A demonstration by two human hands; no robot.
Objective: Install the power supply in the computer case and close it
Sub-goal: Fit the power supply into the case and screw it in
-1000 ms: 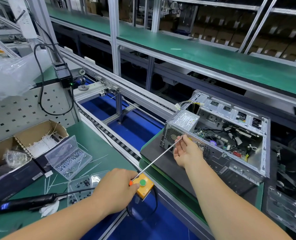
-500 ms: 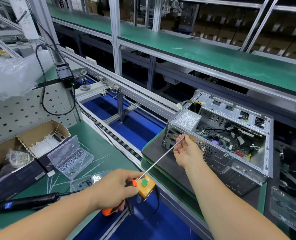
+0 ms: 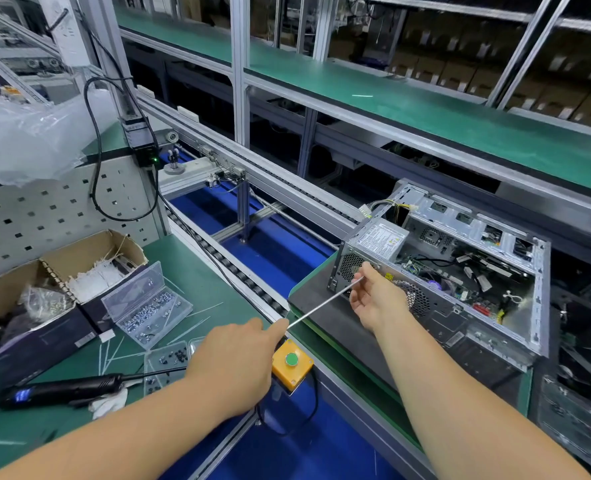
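An open grey computer case (image 3: 495, 327) lies on its side on a dark pallet (image 3: 321, 313) at the right. The power supply (image 3: 377, 240), silver with a white label, sits in the case's near-left corner. A long screwdriver (image 3: 321, 304) runs from my left hand to the case's rear panel. My left hand (image 3: 235, 362) grips its handle, which is hidden under the hand. My right hand (image 3: 377, 299) pinches the shaft near the tip, close to the fan grille. The tip itself is hidden behind my fingers.
A yellow box with a green button (image 3: 291, 361) sits on the bench edge below the shaft. On the green bench to the left lie an electric screwdriver (image 3: 58, 389), clear screw boxes (image 3: 145, 303) and a cardboard box (image 3: 79, 268). A roller conveyor (image 3: 238, 268) runs between bench and pallet.
My left hand has risen and moved slightly right, now covering the orange handle that showed below it half a second ago. The right hand stays on the shaft at the case.
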